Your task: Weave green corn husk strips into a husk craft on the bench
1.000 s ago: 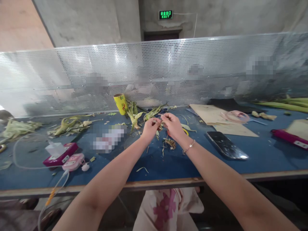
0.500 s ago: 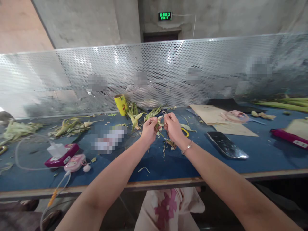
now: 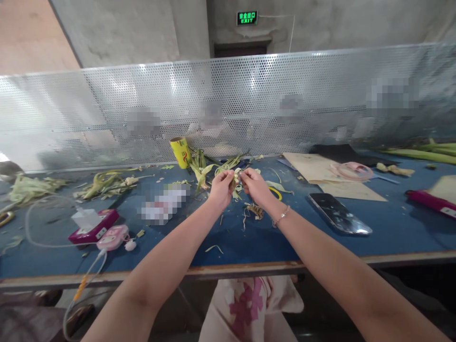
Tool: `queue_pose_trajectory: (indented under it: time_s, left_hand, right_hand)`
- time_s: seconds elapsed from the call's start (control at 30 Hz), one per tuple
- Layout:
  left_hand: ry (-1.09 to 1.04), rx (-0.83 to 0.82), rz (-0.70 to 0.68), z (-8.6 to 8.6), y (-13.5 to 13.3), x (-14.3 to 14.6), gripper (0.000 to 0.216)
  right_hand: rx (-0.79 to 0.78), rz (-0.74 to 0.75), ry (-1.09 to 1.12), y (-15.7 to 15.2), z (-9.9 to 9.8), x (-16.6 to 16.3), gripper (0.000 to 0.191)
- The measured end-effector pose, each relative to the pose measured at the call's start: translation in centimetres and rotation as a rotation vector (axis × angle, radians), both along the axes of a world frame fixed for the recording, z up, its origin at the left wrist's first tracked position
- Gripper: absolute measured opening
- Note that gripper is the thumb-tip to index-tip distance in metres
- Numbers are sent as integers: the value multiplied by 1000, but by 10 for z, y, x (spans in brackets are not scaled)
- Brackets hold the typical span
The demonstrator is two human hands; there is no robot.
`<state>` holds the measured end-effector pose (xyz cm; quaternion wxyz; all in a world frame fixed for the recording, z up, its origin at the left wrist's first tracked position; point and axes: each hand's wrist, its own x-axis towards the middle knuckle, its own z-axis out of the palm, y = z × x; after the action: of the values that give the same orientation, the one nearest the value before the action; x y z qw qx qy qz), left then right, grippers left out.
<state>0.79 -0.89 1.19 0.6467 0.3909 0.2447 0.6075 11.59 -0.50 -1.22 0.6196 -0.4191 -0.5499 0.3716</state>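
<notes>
My left hand (image 3: 221,188) and my right hand (image 3: 253,185) meet above the middle of the blue table (image 3: 249,237). Both pinch a small bunch of pale green leaf strips (image 3: 235,181) held between them, fingers curled. A bracelet sits on my right wrist. Under the hands lie dry brownish leaf scraps (image 3: 253,211) and a yellow ring (image 3: 274,194). More green leaves (image 3: 200,169) lie just behind the hands.
A yellow cup (image 3: 180,152) stands by the perforated metal screen (image 3: 228,104). A phone (image 3: 339,213) lies right of my arms, cardboard sheets (image 3: 320,173) behind it. Pink devices with a cable (image 3: 96,228) sit at left, leaf piles (image 3: 103,184) beyond.
The hands stayed together over the table, shifting slightly as the fingers worked the leaf strips; the bunch now sits more upright between them. Camera tilted a little.
</notes>
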Motion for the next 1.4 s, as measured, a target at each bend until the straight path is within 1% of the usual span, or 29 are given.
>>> queue_pose_trajectory:
  time_s: [0.1,0.23,0.4,0.6,0.73,0.9,0.97,1.1,1.17,1.23,1.33,1.4]
  left_hand:
    - [42,20,-35,0,-2,0,17]
    - [108,73,-40,-1,0,-2,17]
    - [167,107,76,-4,8,-4,18]
    - [217,120,199,-9,14,-4,18]
    - [211,79,236,-10,14,-3,23]
    - [174,39,244,-10,13,0,27]
    - [175,20,248,-11,13,0,28]
    - [172,4,257,-12,15,0,28]
    - [180,5,269,-13,16,0,30]
    - [204,47,307,-14,17,-2,28]
    - [276,153,362,-16,17,-6,18]
    - [330,180,366,-17,17,-6,15]
  right_hand:
    - [-4,-33,-76,3,-2,4,32]
    - [-12,-34,-149,4,-2,9,32]
    - [41,-36,-265,-2,4,15,30]
    - [128,-181,-504,-14,17,13,25]
    - [108,-199,-596,-19,22,8,25]
    - [119,-160,-644,-18,20,8,26]
    - [154,-155,-647,-17,18,7,26]
    - [240,-190,-622,-18,14,4,25]
    - [247,-206,-609,-18,13,2,26]
    - [237,-221,-579,-18,11,2,26]
    - [203,-232,-434,-14,7,3,23]
    - [175,-174,-244,-12,5,3,20]
